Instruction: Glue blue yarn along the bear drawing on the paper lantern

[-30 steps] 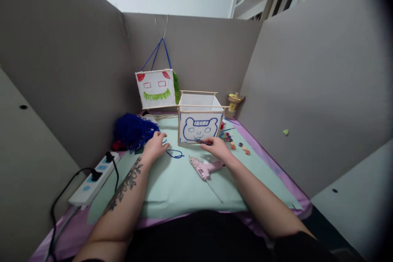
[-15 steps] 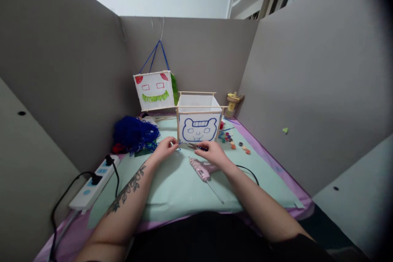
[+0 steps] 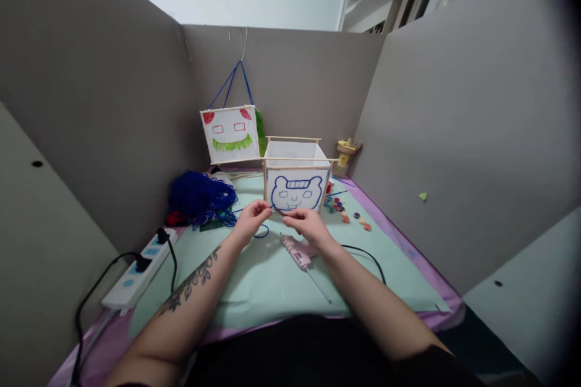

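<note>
My left hand (image 3: 251, 219) is pinched on a strand of blue yarn (image 3: 261, 232) that loops down onto the green mat (image 3: 272, 284). My right hand (image 3: 307, 225) is closed round a thin dark tool (image 3: 278, 211), probably small scissors, whose tip points at my left fingers. Both hands are raised just in front of a stick-framed white box (image 3: 296, 184) with a blue bear face drawn on it. A pink glue gun (image 3: 297, 252) lies on the mat under my right wrist.
A second white box with a red and green face (image 3: 230, 133) hangs on blue strings at the back. A blue yarn heap (image 3: 200, 196) lies left, a power strip (image 3: 136, 269) nearer. Coloured buttons (image 3: 347, 213) and a yellow spool (image 3: 345, 154) sit right. Grey partitions (image 3: 454, 133) enclose the desk.
Both hands have lifted off the mat and come together in front of the bear box. The left hand took up the yarn strand; the right hand took up the thin tool.
</note>
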Demonstrator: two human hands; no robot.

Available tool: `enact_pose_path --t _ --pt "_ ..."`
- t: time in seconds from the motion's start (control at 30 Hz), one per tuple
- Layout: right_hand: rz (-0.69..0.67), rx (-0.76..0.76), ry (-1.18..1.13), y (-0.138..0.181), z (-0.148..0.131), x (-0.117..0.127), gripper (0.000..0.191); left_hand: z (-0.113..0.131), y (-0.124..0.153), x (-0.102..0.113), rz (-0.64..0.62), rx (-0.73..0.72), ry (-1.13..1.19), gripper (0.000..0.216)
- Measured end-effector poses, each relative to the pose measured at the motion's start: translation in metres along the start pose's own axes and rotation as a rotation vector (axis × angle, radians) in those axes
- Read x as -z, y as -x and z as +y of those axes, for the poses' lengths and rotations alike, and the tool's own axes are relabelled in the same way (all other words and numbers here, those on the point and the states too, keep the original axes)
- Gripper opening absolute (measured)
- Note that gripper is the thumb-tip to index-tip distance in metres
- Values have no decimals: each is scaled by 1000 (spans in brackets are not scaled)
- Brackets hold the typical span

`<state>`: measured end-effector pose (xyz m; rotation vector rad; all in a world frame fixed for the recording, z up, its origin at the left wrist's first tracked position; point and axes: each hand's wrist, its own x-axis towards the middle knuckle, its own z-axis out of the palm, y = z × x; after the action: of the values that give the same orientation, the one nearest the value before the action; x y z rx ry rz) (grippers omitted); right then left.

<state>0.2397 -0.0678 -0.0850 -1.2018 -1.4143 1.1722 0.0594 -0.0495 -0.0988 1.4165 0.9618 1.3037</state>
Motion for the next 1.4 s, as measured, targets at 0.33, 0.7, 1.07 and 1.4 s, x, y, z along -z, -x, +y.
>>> enact_pose_path --t 0.33,0.7,1.07,1.4 --pt "-4 9 13 -2 3 -1 36 -3 -1 1 -40 40 -3 39" --pt "26 12 50 -4 -2 8 35 0 1 0 -39 43 -12 42" --pt "135 97 333 -55 -18 60 28 -7 -4 5 -10 55 -42 39" --pt "60 -11 308 -74 -21 66 24 -6 -5 6 11 45 -34 38"
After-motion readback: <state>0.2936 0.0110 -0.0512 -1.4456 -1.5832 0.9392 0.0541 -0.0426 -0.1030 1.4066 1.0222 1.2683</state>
